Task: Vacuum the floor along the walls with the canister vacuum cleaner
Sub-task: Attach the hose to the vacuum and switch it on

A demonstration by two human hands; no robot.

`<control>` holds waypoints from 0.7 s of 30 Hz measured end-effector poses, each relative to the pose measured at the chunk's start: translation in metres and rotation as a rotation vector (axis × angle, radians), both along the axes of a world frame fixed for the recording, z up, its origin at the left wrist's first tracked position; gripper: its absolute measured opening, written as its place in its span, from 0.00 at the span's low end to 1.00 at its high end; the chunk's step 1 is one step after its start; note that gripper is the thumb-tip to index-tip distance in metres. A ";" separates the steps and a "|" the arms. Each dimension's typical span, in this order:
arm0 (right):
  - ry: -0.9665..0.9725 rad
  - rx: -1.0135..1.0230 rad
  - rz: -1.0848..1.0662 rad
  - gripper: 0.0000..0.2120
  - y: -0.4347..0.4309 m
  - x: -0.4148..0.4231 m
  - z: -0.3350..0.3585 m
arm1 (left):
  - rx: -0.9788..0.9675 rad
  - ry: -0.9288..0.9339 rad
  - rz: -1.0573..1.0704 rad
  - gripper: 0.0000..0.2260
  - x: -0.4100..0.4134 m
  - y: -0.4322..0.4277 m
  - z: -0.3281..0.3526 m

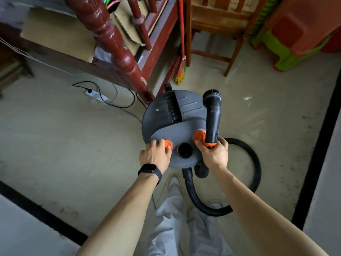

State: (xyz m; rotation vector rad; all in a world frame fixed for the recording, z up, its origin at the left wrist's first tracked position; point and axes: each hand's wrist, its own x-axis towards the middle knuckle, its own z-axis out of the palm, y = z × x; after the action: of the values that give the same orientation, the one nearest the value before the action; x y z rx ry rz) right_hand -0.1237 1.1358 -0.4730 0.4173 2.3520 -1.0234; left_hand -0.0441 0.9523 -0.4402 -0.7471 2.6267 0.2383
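A grey canister vacuum cleaner (171,119) stands on the floor in front of me, seen from above, with an open round port (185,149) and two orange knobs on its lid. My left hand (156,154) rests on the lid with fingers over the left orange knob (168,145). My right hand (214,152) grips the orange end of a black wand with a round brush nozzle (212,113), next to the right orange knob (199,136). A black hose (254,163) loops on the floor from the canister's near side.
A dark red wooden bed frame (114,41) with cardboard stands at the far left. A power strip (96,95) and cables lie beside it. A broom (181,52), a wooden chair (221,24) and stacked plastic stools (295,34) are behind. Black skirting (317,145) lines the right wall.
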 end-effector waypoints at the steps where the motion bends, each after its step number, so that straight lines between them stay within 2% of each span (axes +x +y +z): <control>1: -0.006 0.001 0.002 0.31 0.000 0.000 0.000 | 0.000 -0.014 -0.013 0.17 -0.002 0.000 0.001; 10: -0.021 0.001 0.016 0.32 0.001 -0.002 0.002 | -0.086 -0.189 -0.182 0.15 -0.013 -0.004 0.010; 14: -0.039 -0.033 0.026 0.30 0.003 -0.007 0.008 | -0.083 -0.264 -0.165 0.15 -0.019 0.001 0.014; 18: -0.116 -0.090 -0.087 0.25 0.023 -0.014 0.029 | -0.055 -0.406 -0.165 0.19 -0.029 0.004 0.024; 21: -0.066 -0.128 -0.216 0.24 0.057 -0.015 0.059 | -0.096 -0.526 -0.260 0.22 -0.044 0.008 0.044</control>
State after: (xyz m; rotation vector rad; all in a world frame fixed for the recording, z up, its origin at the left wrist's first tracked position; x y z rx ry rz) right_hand -0.1384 1.1924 -0.4143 0.6561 2.2033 -1.2317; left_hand -0.0881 0.9601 -0.3967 -0.4155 2.2052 -0.1432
